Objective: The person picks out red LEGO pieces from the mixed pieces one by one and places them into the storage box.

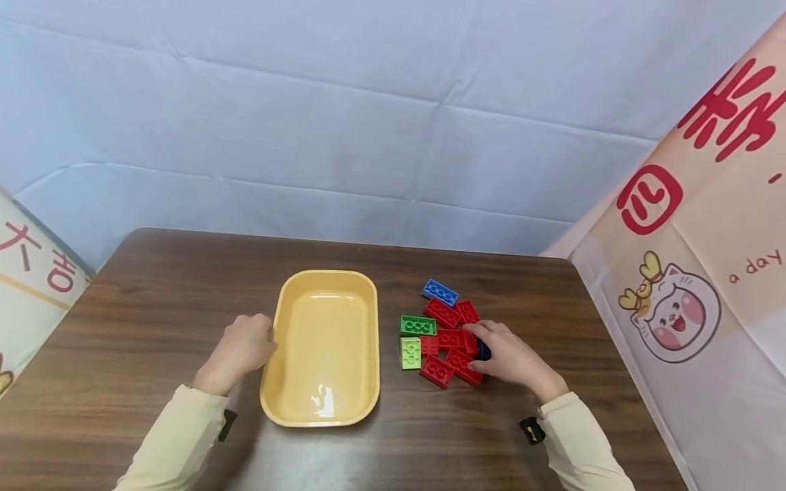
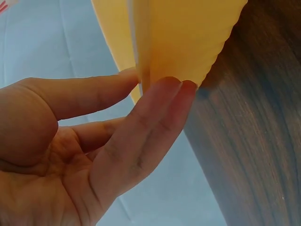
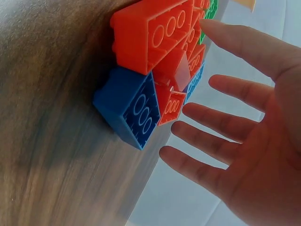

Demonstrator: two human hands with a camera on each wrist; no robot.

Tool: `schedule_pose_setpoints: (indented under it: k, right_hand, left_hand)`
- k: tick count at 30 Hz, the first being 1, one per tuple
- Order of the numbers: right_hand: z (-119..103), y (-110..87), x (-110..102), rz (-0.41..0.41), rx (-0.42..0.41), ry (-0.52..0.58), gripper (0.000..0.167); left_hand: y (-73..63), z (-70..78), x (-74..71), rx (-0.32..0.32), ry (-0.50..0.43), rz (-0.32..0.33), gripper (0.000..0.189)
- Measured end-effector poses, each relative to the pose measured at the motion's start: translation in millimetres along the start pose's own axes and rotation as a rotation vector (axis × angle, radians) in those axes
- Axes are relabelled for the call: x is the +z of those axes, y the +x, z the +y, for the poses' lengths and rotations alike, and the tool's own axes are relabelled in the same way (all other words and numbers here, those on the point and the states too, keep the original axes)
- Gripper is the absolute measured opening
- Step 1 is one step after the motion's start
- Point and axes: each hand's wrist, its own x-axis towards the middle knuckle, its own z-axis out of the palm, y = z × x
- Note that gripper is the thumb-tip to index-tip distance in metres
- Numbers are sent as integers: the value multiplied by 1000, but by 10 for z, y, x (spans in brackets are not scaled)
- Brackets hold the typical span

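Pinching a yellow rectangular plastic tray [image 1: 319,341], the left hand [image 1: 241,349] probably steadies it; toward the brown bench's [image 1: 534,293] right edge, the right hand [image 1: 508,352] spreads its fingers beside a dark-blue plastic brick [image 3: 128,109].

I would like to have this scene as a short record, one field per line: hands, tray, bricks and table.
Left hand: pinches the rim of the yellow tray
Right hand: fingers spread near a dark blue brick; contact unclear
Tray position: left of the bricks
Brick colours: red, blue, green, light green
Brick layout: loose cluster, lighter blue brick at far edge
Table: brown, wood-grained
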Motion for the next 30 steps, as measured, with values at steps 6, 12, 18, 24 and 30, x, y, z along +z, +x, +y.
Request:
schedule_pose_setpoints:
  k: [6,12,18,24,30]
  right_hand:
    - [6,8,7,-20,13,5,64]
    - [0,18,-4,-27,24,10,63]
    - [-10,35,-5,-39,18,19,64]
    - [10,76,-14,-34,5,11,62]
    - [36,120,-10,-52,-2,12,61]
  left_hand:
    - [100,25,-33,17,29,-3,20]
    - [158,51,-90,35,-1,-25,30]
    - [191,58,-102,1,-12,-71,28]
    - [209,59,-103,-6,-1,-83,27]
    - [212,69,-98,-1,-19,-98,29]
